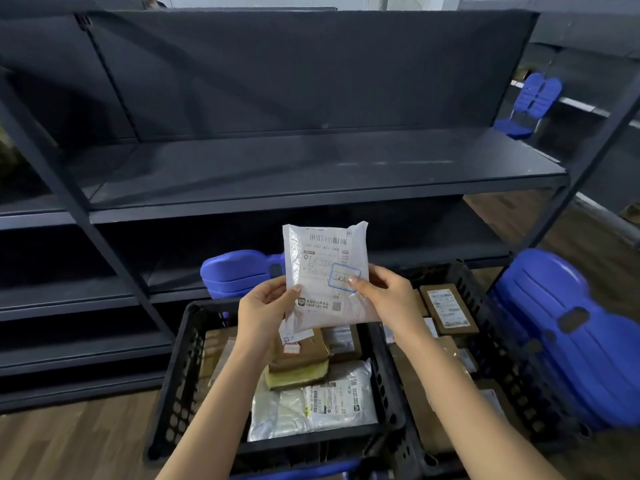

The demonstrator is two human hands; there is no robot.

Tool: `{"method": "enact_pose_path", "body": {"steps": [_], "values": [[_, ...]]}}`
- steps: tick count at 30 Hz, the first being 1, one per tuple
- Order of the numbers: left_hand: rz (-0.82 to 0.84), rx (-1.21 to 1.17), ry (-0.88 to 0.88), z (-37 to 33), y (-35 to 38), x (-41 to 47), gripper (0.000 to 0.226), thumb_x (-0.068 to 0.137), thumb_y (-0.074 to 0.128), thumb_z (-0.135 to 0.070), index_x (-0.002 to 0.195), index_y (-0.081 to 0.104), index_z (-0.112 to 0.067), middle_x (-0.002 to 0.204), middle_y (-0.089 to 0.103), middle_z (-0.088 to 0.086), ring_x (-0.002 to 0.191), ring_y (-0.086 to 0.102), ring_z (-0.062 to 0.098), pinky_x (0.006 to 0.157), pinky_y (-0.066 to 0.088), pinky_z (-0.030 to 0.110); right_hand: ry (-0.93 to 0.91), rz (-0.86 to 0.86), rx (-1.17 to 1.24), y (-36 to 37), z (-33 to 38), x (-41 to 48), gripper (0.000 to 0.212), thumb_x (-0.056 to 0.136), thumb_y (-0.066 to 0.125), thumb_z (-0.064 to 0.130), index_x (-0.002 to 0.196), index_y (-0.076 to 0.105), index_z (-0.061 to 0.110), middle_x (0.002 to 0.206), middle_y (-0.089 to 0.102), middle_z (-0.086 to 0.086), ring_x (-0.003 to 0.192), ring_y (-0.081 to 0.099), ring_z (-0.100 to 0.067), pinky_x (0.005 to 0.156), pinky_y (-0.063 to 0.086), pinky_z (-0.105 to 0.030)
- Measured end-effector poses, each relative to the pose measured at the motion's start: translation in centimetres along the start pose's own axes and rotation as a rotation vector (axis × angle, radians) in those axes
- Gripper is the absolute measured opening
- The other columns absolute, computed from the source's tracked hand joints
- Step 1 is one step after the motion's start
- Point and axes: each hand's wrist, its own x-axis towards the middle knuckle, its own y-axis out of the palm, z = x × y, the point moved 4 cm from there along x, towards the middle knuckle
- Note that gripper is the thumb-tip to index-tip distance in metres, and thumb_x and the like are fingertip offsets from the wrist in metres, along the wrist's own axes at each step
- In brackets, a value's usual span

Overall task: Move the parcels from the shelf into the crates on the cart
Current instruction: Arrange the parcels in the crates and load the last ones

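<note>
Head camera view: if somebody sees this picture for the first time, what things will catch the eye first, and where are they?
First is the white parcel, held upright in the centre by the left hand and the right hand, label facing the camera. Below it stand two black crates, already holding brown boxes and white bags. Behind, the dark shelf looks bare, with bright blue plastic pieces at the right.

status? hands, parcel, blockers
Both hands, left hand and right hand, gripping white parcel, label up. Held above left crate, which already holds parcels. Shelf bare. Nothing in the way.
</note>
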Motion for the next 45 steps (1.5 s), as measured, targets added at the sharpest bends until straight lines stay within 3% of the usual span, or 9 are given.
{"method": "enact_pose_path", "body": {"steps": [8,14,18,23,30,34,38,43,45], "values": [[0.089,0.102,-0.033,1.6,4.5,0.4,0.012,0.085,0.072,-0.015,0.097,0.072,-0.016,0.089,0.077,-0.001,0.085,0.074,0.018,0.078,0.058,0.035,-0.001,-0.111,-0.061,-5.0,-0.8,0.3,0.027,0.082,0.075,0.025,0.106,0.066,0.031,0.094,0.072,0.016,0.082,0.067,0.005,0.066,0.051,-0.013],[0.062,0.123,-0.012,3.0,10.5,-0.1,0.016,0.084,0.073,-0.011,0.093,0.065,-0.021,0.082,0.076,-0.004,0.070,0.072,0.007,0.057,0.054,0.017,0.004,-0.106,-0.132,-11.1,-1.9,0.8,0.020,0.083,0.073,0.026,0.090,0.065,0.043,0.088,0.072,0.023,0.082,0.068,0.005,0.064,0.051,-0.012],[0.033,0.136,-0.013,4.9,15.5,-0.9,0.018,0.084,0.071,-0.007,0.097,0.066,-0.018,0.085,0.075,-0.002,0.072,0.072,0.008,0.061,0.053,0.019,0.019,-0.097,-0.198,-16.1,-2.9,1.7,0.023,0.082,0.074,0.029,0.081,0.061,0.048,0.078,0.066,0.030,0.075,0.064,0.014,0.060,0.046,-0.010],[-0.036,0.210,-0.014,7.9,21.6,-1.8,0.019,0.084,0.071,-0.008,0.099,0.068,-0.020,0.084,0.072,-0.010,0.070,0.068,-0.003,0.053,0.049,0.008,0.023,-0.051,-0.295,-22.5,-4.7,2.9,0.021,0.083,0.073,0.029,0.101,0.067,0.039,0.086,0.068,0.024,0.077,0.064,0.009,0.061,0.046,-0.011],[-0.056,0.353,-0.101,12.3,28.2,-4.5,0.027,0.086,0.070,-0.012,0.112,0.070,-0.013,0.096,0.073,-0.002,0.088,0.068,0.010,0.079,0.059,0.033,0.092,-0.044,-0.371,-29.1,-8.3,2.9,0.019,0.084,0.073,0.026,0.100,0.064,0.032,0.087,0.065,0.020,0.080,0.062,0.002,0.060,0.044,-0.013],[-0.023,0.433,-0.111,13.8,30.6,-5.2,0.024,0.086,0.067,-0.009,0.109,0.070,-0.018,0.100,0.074,0.001,0.079,0.066,0.007,0.066,0.050,0.016,0.129,-0.057,-0.378,-31.3,-10.6,2.7,0.021,0.085,0.071,0.024,0.105,0.066,0.028,0.095,0.067,0.013,0.084,0.062,0.000,0.064,0.045,-0.014],[0.051,0.501,-0.178,16.5,32.6,-6.5,0.035,0.089,0.061,-0.005,0.123,0.064,-0.014,0.116,0.070,0.002,0.090,0.067,0.009,0.075,0.053,0.017,0.136,-0.090,-0.390,-32.4,-12.8,1.8,0.024,0.087,0.068,0.020,0.111,0.066,0.023,0.098,0.068,0.013,0.091,0.065,-0.005,0.074,0.052,-0.023],[0.141,0.591,-0.255,20.5,34.3,-8.3,0.044,0.088,0.046,0.006,0.118,0.062,-0.021,0.097,0.067,-0.010,0.077,0.058,-0.002,0.050,0.042,0.005,0.216,-0.084,-0.495,-33.0,-16.6,-0.2,0.037,0.093,0.059,0.016,0.130,0.057,0.016,0.119,0.065,0.002,0.104,0.062,-0.014,0.083,0.052,-0.028],[0.180,0.621,-0.302,22.2,34.9,-8.9,0.043,0.086,0.045,0.007,0.115,0.060,-0.021,0.098,0.068,-0.010,0.077,0.059,0.000,0.050,0.042,0.009,0.239,-0.080,-0.528,-33.0,-18.0,-1.1,0.038,0.093,0.057,0.013,0.132,0.054,0.017,0.119,0.065,0.002,0.098,0.064,-0.011,0.072,0.052,-0.020]]}}
